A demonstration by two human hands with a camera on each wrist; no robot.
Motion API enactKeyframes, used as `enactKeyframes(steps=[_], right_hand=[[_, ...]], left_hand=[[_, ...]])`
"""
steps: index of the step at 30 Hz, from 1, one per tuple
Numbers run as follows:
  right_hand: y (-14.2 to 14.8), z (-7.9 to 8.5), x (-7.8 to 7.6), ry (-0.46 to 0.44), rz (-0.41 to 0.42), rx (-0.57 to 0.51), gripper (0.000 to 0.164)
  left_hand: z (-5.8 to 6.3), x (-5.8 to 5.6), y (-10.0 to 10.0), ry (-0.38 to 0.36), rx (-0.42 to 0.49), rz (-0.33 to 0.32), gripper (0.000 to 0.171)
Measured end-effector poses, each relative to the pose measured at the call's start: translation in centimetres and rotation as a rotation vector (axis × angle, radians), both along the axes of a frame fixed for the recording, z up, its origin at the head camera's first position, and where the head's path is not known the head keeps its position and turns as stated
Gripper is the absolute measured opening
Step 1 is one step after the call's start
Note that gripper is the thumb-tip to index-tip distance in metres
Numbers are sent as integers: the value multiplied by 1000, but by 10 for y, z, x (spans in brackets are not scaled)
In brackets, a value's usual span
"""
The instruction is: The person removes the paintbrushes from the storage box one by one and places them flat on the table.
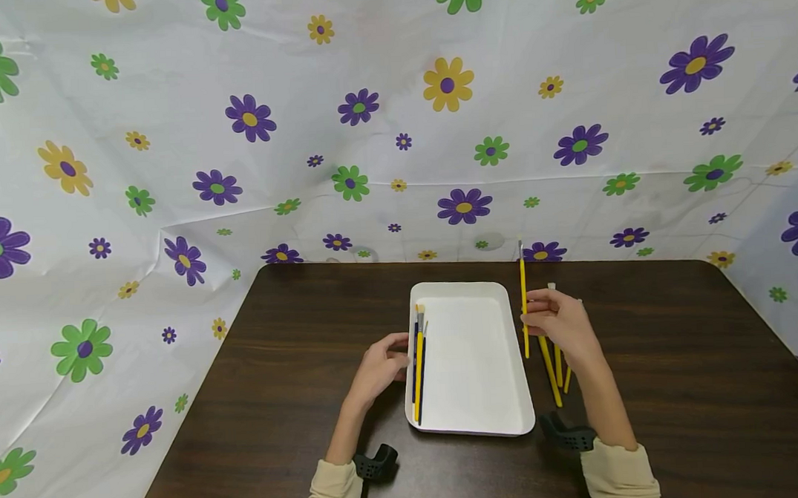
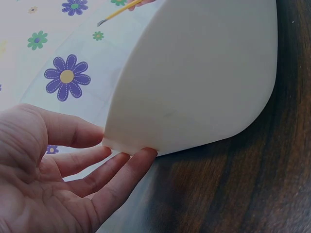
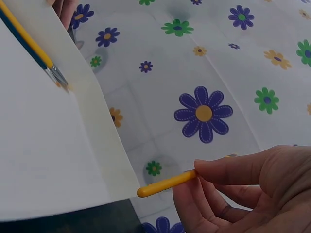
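My left hand (image 1: 379,369) is at the left side of a white tray (image 1: 473,357), thumb and fingertips at its edge; in the left wrist view the curved fingers (image 2: 124,182) meet the tray's wall. Between the thumb and fingers of my right hand (image 1: 559,322) is a yellow paintbrush (image 1: 523,277), held right of the tray with its bristles pointing away from me. The right wrist view shows its rounded handle end (image 3: 165,185) close to the tray's rim. Inside the tray, along its left wall, lie a yellow paintbrush (image 1: 420,374) and dark-handled paintbrushes (image 1: 425,378).
Several more yellow-handled paintbrushes (image 1: 549,376) lie on the dark wooden table (image 1: 321,304), partly hidden under my right hand. A white flower-printed sheet (image 1: 392,93) hangs behind the table. Black wrist mounts (image 1: 377,464) sit on both forearms.
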State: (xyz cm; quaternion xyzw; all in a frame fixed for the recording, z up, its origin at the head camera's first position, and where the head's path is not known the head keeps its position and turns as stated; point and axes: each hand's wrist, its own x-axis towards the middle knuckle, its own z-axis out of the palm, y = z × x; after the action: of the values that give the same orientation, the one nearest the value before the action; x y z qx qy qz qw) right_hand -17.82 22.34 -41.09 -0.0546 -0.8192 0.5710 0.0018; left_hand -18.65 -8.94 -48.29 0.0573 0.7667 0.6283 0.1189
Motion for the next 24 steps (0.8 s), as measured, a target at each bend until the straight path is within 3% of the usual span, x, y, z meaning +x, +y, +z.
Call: enactKeyframes(steps=[11, 24], right_hand=[[24, -2, 2, -4, -72, 27, 43], [49, -8, 8, 9, -191, 138, 39]], left_hand=[[1, 0, 0, -1, -1, -2, 46], [1, 0, 0, 1, -3, 1, 46]])
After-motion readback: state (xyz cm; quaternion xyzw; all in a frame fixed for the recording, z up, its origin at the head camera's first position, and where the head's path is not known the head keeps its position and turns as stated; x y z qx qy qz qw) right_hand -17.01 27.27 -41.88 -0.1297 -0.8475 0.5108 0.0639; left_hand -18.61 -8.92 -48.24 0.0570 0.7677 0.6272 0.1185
